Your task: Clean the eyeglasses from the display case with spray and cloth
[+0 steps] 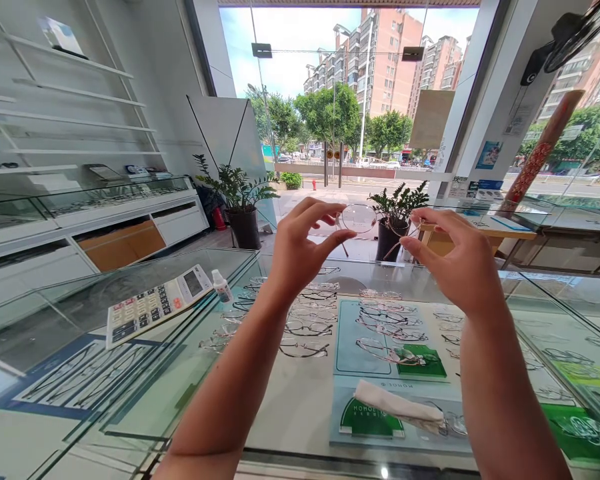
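Note:
A pair of thin-rimmed eyeglasses (359, 230) is held up in the air above the glass display counter, its lenses facing the doorway. My left hand (313, 233) pinches the frame at its left end between thumb and fingers. On the opposite end, my right hand (447, 250) grips the frame the same way. Temple tips hang down below the rims near both thumbs. Beneath my hands, several rows of eyeglasses (305, 328) lie in the counter. A folded whitish cloth (397, 404) rests in front of my right forearm, beside more glasses.
On the counter's left are a large calculator (155, 305) and a small white bottle (222, 287). Potted plants (243, 227) stand near the glass doors (334, 160). A low display cabinet (130, 230) runs along the left wall, and a wooden-topped table (510, 227) stands at the right.

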`<state>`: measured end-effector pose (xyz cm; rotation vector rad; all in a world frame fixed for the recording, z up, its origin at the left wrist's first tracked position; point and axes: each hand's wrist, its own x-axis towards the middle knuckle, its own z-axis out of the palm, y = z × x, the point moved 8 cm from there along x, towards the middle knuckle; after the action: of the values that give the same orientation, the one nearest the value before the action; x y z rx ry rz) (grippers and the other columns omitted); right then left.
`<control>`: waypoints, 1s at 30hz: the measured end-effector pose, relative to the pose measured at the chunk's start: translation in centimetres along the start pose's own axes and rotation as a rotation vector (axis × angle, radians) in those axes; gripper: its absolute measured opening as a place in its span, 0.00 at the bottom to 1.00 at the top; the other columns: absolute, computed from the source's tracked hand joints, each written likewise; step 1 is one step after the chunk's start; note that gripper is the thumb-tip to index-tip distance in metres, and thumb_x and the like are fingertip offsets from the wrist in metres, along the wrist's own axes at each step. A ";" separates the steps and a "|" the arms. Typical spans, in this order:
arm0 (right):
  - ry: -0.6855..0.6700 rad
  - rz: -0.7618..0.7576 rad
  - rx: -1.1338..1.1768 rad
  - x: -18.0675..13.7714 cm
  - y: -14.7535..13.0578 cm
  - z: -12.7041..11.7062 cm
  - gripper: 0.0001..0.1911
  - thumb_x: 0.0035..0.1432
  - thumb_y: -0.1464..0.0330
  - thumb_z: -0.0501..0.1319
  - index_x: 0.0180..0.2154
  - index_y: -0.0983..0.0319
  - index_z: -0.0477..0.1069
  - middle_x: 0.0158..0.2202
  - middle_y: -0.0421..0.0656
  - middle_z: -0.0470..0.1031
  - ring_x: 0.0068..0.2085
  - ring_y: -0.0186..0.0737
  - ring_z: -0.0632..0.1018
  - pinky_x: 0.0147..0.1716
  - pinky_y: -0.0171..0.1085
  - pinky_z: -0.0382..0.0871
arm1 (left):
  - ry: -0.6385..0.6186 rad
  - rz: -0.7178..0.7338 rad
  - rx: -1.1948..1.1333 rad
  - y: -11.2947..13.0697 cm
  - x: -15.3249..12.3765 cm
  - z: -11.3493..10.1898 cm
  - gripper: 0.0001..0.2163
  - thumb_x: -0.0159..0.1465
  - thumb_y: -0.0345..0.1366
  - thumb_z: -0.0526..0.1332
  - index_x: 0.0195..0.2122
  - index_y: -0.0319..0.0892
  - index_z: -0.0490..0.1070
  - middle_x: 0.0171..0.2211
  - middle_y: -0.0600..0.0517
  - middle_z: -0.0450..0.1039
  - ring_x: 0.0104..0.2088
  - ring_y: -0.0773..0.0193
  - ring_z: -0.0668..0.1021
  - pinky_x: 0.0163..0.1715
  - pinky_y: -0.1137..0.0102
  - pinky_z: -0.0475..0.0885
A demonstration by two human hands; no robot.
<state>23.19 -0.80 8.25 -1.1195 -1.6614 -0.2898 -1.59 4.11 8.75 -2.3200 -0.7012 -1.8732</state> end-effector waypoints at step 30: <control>0.053 -0.016 0.042 0.1 -0.3 -0.2 0.19 0.64 0.57 0.72 0.54 0.54 0.79 0.54 0.48 0.85 0.54 0.56 0.84 0.57 0.58 0.78 | -0.038 -0.093 -0.089 -0.9 0.0 0.3 0.17 0.67 0.47 0.73 0.54 0.49 0.80 0.49 0.48 0.81 0.44 0.61 0.84 0.40 0.65 0.81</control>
<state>23.08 -1.05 8.47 -1.0594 -1.6227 -0.2913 -1.63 5.01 8.46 -2.4230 -0.7572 -1.9421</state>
